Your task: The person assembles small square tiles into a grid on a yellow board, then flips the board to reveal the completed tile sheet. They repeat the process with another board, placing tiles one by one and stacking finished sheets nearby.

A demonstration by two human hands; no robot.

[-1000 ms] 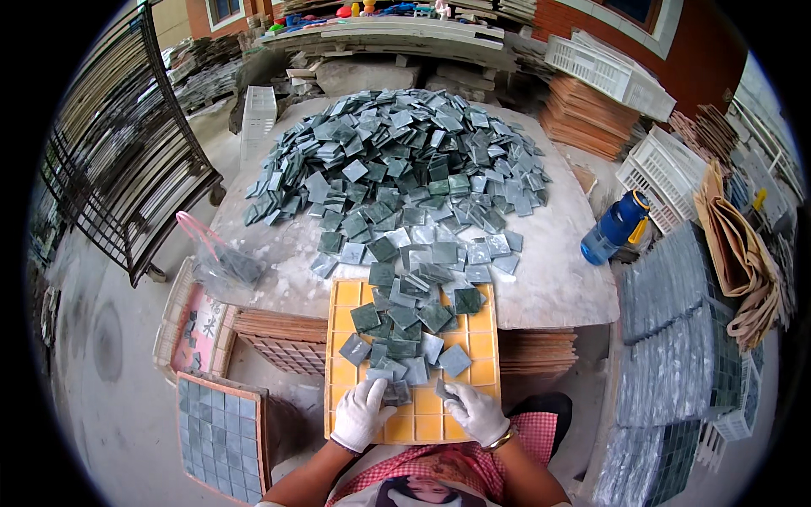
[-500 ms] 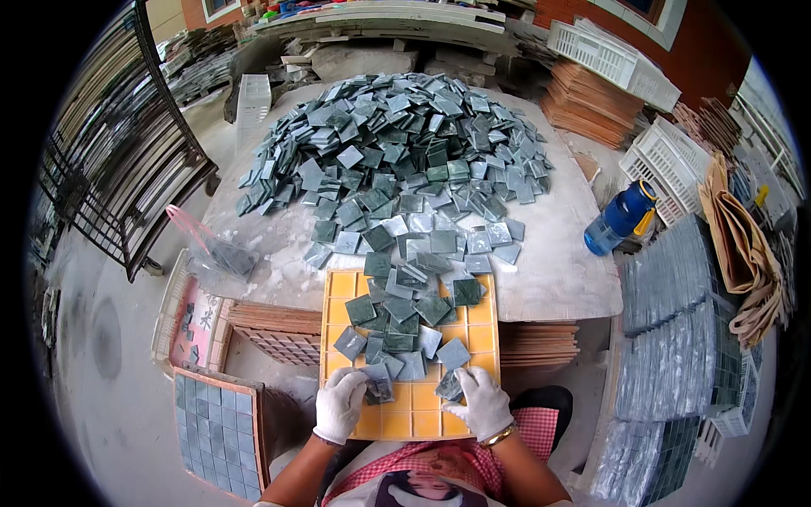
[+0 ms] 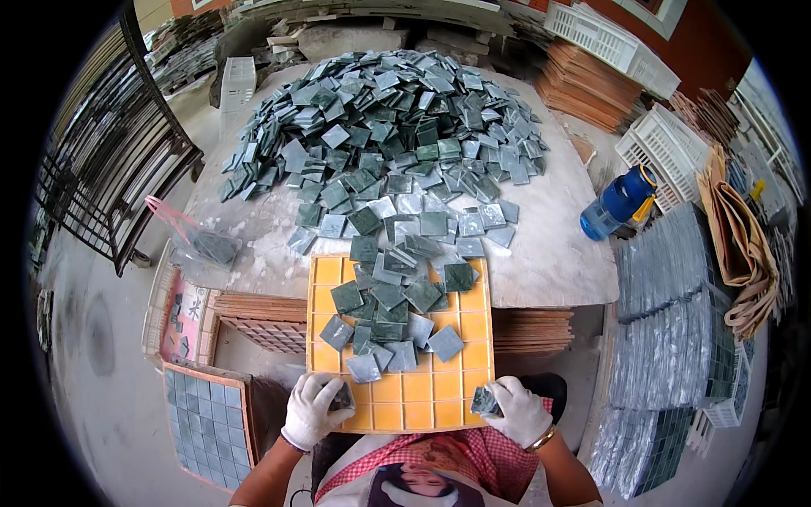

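Note:
My left hand [image 3: 314, 411], in a white glove, is closed on a dark green stone tile [image 3: 342, 397] at the near left corner of a yellow gridded tray [image 3: 416, 392]. At the near right corner my gloved right hand [image 3: 517, 412] grips another dark stone tile [image 3: 484, 402]. Loose square tiles [image 3: 389, 313] in green and grey lie jumbled over the tray's middle and far part, some overlapping. They run on into a large heap of tiles [image 3: 397, 118] on the table [image 3: 553, 245]. The tray's near rows show bare yellow squares.
A blue bottle [image 3: 617, 203] stands at the table's right edge. Wrapped stacks of tile sheets [image 3: 663, 355] rise on the right, below white crates [image 3: 663, 156]. At lower left is a filled tile panel [image 3: 207, 422]. A pink-handled plastic bag [image 3: 198, 241] sits on the table's left edge.
Both hands have moved apart and nearer to me, each drawing its tile to a near corner of the tray. A grey tile by the left hand now lies free. The view has shifted slightly.

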